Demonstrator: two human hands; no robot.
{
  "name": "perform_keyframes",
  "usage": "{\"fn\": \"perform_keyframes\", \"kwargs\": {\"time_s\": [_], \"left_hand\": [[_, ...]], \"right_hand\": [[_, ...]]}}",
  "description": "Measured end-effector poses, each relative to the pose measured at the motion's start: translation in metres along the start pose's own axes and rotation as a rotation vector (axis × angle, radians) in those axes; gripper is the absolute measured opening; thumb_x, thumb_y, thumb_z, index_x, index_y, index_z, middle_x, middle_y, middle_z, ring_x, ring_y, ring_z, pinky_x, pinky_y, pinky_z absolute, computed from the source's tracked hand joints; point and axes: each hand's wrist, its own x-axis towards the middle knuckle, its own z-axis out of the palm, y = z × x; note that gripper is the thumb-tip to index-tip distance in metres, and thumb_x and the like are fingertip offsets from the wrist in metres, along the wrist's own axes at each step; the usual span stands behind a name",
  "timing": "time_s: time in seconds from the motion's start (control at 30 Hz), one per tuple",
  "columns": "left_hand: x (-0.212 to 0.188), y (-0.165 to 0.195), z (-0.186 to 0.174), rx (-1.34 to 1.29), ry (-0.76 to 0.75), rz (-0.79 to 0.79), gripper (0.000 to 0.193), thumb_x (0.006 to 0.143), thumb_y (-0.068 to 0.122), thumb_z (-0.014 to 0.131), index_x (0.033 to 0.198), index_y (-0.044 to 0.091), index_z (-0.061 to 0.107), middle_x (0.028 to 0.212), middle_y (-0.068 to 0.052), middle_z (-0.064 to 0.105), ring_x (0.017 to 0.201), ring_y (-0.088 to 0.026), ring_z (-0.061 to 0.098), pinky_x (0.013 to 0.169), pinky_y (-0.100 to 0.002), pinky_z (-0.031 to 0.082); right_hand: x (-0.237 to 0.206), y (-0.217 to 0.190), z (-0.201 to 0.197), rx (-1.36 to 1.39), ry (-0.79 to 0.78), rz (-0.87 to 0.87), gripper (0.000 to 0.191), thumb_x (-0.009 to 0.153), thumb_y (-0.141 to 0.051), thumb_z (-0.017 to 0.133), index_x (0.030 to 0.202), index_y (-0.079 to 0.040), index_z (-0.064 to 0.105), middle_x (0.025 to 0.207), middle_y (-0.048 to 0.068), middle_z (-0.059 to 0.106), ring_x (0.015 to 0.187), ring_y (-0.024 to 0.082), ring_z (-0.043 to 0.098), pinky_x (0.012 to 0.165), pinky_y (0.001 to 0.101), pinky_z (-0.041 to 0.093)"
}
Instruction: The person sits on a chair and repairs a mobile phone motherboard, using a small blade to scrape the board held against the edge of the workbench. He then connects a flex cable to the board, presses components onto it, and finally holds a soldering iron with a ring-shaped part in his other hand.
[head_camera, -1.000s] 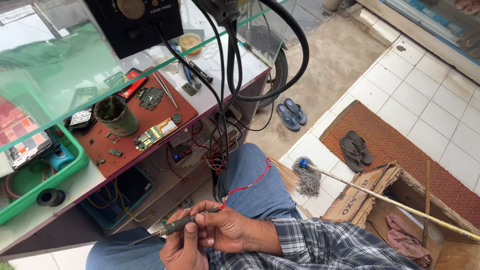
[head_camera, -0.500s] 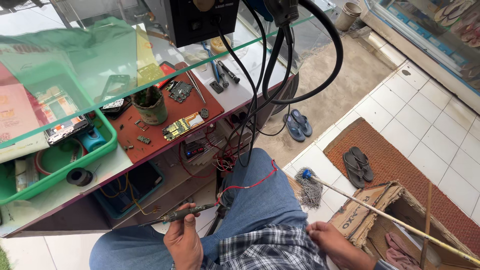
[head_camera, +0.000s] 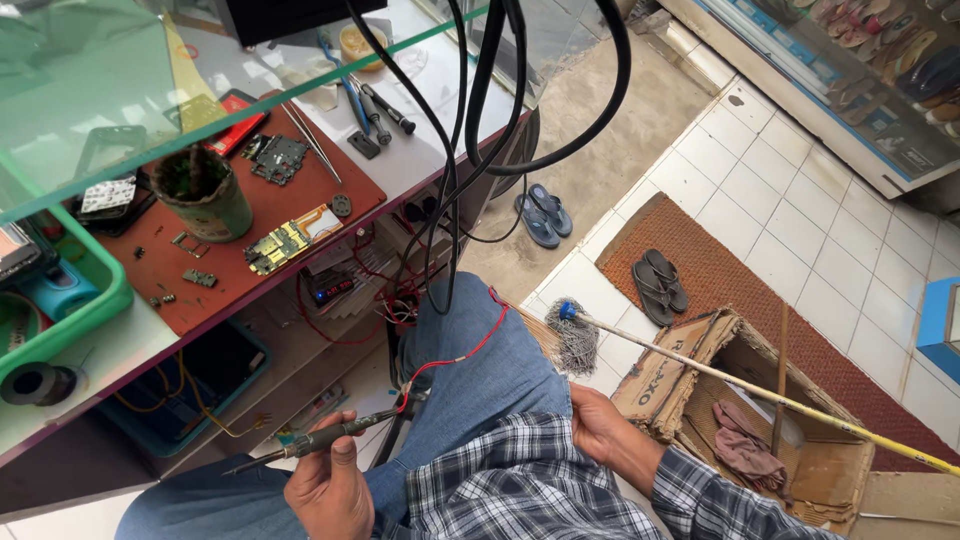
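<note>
Change: the right hand (head_camera: 600, 428) has been taken off the tool and dropped to the right thigh, where half a second ago it was lower and further out; the soldering iron (head_camera: 325, 438) has stayed in the left hand (head_camera: 330, 490).
Left grip: closed around the iron's handle, tip pointing left and slightly down, over the lap (not over the desk).
Right grip: nothing is held; fingers lie loosely curled against the jeans, just beside the checked shirt.
Lead: a red wire (head_camera: 465, 350) runs from the rear of the iron up over the knee toward the shelf under the desk (head_camera: 420, 160).
Work surface: a red mat (head_camera: 290, 205) on the desk carries a small circuit board (head_camera: 278, 245), a dark board (head_camera: 280, 157), a green pot (head_camera: 205, 195) and tweezers (head_camera: 312, 142).
Beside: a green tray (head_camera: 95, 300) at the left; black cables (head_camera: 480, 110) hang in front.
Floor: a broom (head_camera: 580, 335) leans across a cardboard box (head_camera: 760, 400); sandals (head_camera: 660, 285) lie on a brown doormat.
Handling well: the hot tip is best kept clear of the jeans and the red lead, and the handle gripped well back.
</note>
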Motion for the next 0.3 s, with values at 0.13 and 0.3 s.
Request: {"fn": "perform_keyframes", "kwargs": {"time_s": [0.13, 0.3], "left_hand": [[-0.008, -0.003, -0.015, 0.018, -0.059, 0.023, 0.029, 0.099, 0.002, 0.071, 0.126, -0.007, 0.067, 0.125, -0.016, 0.068, 0.118, -0.023, 0.065, 0.108, -0.037, 0.051], [-0.012, -0.014, -0.031, -0.004, -0.042, -0.051, 0.032, 0.096, 0.000, 0.071, 0.127, -0.007, 0.067, 0.125, -0.018, 0.068, 0.117, -0.024, 0.065, 0.106, -0.036, 0.050]], "right_hand": [[-0.001, -0.001, -0.036, -0.112, -0.065, 0.055, 0.030, 0.101, -0.008, 0.055, 0.123, 0.012, 0.059, 0.110, 0.022, 0.072, 0.091, 0.023, 0.075, 0.076, 0.0336, 0.063], [-0.011, -0.020, -0.098, -0.677, -0.132, 0.089, 0.035, 0.102, -0.011, 0.073, 0.124, 0.013, 0.059, 0.105, 0.022, 0.069, 0.081, 0.018, 0.073, 0.061, 0.0314, 0.060]]}}
